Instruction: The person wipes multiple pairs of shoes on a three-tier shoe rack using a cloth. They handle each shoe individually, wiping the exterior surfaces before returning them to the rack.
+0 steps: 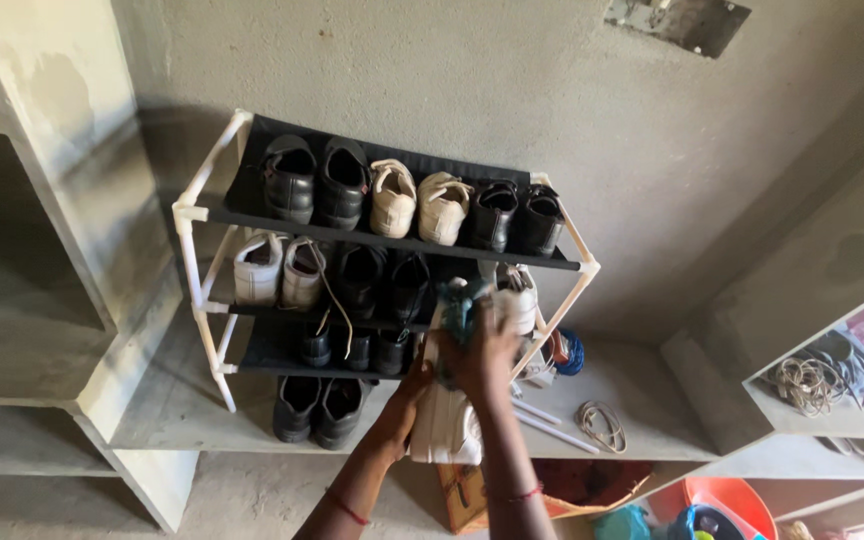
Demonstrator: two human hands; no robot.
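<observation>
**Before the shoe rack: one white sneaker, in hand**

Against the wall stands the white-framed shoe rack (202, 215) with dark shelves, holding paired black, cream and white shoes. Before its right lower tiers, a white sneaker (445, 425) hangs sole-outward. Left hand (407, 400) wraps its side; right hand (487, 350) closes over the upper end, where a teal cloth (457, 300) is bunched. Judged light, sole stiff, upper pliable, smooth but not fragile; best taken at heel and midsole. Right of the rack lies a coiled cord (602, 425).

Grey plaster wall (512, 80), concrete shelves (32, 330), dim light.
</observation>
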